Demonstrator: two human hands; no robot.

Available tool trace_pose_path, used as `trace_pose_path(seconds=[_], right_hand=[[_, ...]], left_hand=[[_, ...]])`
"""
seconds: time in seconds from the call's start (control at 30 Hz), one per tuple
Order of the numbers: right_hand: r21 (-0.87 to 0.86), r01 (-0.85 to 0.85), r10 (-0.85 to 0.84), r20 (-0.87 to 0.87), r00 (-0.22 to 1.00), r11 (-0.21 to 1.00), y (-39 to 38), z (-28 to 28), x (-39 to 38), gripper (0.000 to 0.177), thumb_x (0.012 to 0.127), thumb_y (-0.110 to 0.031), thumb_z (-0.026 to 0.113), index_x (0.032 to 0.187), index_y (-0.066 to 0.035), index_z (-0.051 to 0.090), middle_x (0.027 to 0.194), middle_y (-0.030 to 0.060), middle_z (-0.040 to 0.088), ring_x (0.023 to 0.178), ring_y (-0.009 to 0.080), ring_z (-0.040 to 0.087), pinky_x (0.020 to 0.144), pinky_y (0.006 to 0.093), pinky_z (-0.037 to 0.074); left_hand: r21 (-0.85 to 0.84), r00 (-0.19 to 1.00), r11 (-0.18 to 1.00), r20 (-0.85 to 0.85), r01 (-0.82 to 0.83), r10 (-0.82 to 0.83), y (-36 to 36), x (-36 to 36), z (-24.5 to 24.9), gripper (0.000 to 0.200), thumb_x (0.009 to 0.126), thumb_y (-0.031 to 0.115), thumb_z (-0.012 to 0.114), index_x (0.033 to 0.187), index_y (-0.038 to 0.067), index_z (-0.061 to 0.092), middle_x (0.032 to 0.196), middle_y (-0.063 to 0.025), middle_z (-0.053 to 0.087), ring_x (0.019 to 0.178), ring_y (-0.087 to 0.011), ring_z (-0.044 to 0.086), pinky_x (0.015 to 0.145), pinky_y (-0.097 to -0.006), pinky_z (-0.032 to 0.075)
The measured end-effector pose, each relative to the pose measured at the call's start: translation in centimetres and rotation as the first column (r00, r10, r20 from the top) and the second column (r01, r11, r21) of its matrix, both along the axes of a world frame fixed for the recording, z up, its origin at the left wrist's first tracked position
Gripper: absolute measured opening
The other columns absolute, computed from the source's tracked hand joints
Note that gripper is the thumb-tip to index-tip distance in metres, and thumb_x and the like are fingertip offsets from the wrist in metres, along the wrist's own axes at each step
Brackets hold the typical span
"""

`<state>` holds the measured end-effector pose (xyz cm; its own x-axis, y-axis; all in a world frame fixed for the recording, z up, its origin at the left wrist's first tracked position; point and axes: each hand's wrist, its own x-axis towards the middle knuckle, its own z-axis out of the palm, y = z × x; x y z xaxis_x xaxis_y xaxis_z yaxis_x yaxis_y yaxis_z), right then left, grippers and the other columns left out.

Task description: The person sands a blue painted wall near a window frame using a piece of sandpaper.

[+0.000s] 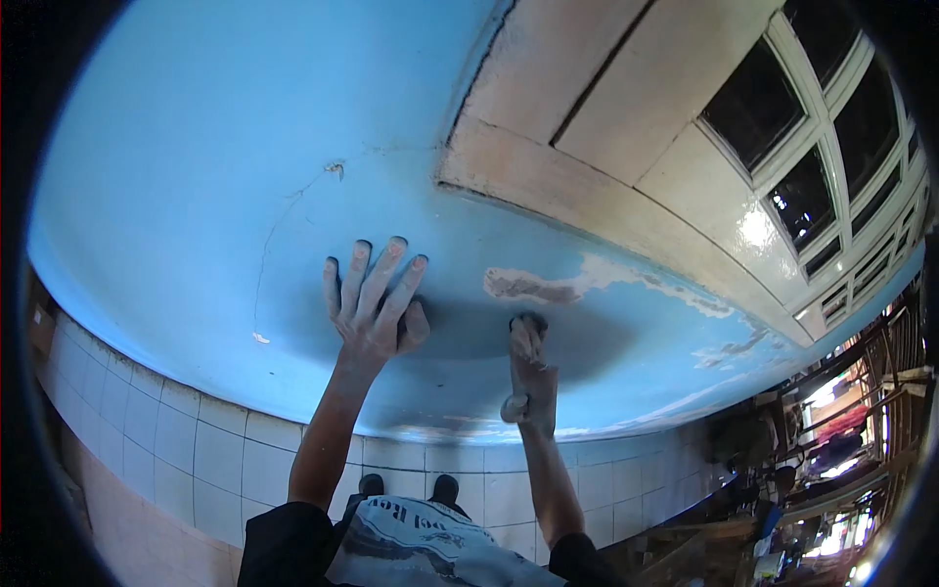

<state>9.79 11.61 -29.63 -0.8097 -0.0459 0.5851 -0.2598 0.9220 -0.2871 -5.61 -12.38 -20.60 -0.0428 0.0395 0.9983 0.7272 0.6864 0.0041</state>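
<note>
A light blue wall (196, 176) fills much of the view, with a thin crack and small chips at the upper left. My left hand (375, 298) lies against it with fingers spread, dusted pale, holding nothing. To its right, my right hand (531, 367) is at the wall with its fingers bunched together, also dusty; whatever it may grip is too small or hidden to name. Just above the right hand is a bare grey patch (533, 287) where paint has come off. More peeled paint runs to the right.
A whitish wooden frame (548, 176) with glass panes stands at the upper right. White floor tiles (220, 455) run along the wall's foot, with my two shoes (445, 488) on them. Wooden pieces and clutter (782, 509) lie at the lower right.
</note>
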Motion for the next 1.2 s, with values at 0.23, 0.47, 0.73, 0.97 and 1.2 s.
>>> trace_pose_path(seconds=[0.23,0.47,0.73,0.97,1.2], right_hand=[[0.227,-0.179,0.269,-0.468,0.842,0.957,-6.2,10.3,-4.3,0.039,0.075,-0.01,0.068,0.112,-0.002,0.06,0.131,0.0215,0.054,0.121,0.0324,0.055,0.102,0.0487,0.044],[-0.857,-0.438,-0.059,-0.469,0.881,0.271,-2.0,7.8,-2.2,0.053,0.089,-0.019,0.055,0.135,0.004,0.043,0.132,0.0173,0.051,0.126,0.0295,0.046,0.107,0.0425,0.034],[-0.352,-0.058,-0.163,-0.566,0.808,0.934,-4.3,10.3,-1.9,0.044,0.095,-0.021,0.048,0.129,0.006,0.047,0.127,0.0182,0.056,0.12,0.0282,0.053,0.101,0.0427,0.04],[-0.342,0.014,-0.107,-0.254,0.961,0.939,-5.1,6.2,-1.2,0.046,0.093,-0.024,0.049,0.129,0.004,0.049,0.133,0.0204,0.053,0.135,0.0284,0.04,0.11,0.0483,0.03],[-0.131,0.293,-0.32,-0.454,0.831,0.947,-7.9,11.9,-0.1,0.042,0.098,-0.024,0.049,0.131,0.001,0.053,0.136,0.0228,0.051,0.132,0.036,0.044,0.114,0.0544,0.021]], left_hand=[[0.094,0.999,0.995,0.034,0.027,-0.031,0.3,0.0,0.0,0.05,0.077,0.016,0.049,0.126,0.022,0.059,0.134,-0.0038,0.056,0.132,-0.0304,0.043,0.113,-0.0545,0.019],[0.081,0.998,0.996,0.039,0.04,-0.043,0.3,0.0,-0.3,0.053,0.076,0.015,0.05,0.127,0.024,0.059,0.134,-0.0025,0.056,0.132,-0.0297,0.043,0.113,-0.0543,0.02],[0.024,1.0,1.0,-0.008,-0.016,0.017,0.2,-0.2,-0.1,0.043,0.089,0.022,0.043,0.129,0.016,0.056,0.135,-0.0121,0.053,0.132,-0.0378,0.041,0.113,-0.0573,0.018],[0.021,1.0,1.0,0.006,-0.002,0.002,0.1,-0.1,-0.2,0.042,0.087,0.018,0.045,0.127,0.016,0.058,0.135,-0.0122,0.054,0.132,-0.0375,0.041,0.113,-0.0565,0.018],[0.017,1.0,1.0,-0.016,-0.001,0.001,0.3,-0.2,-0.3,0.042,0.087,0.019,0.046,0.127,0.016,0.058,0.136,-0.0124,0.053,0.135,-0.037,0.038,0.115,-0.0563,0.016]])
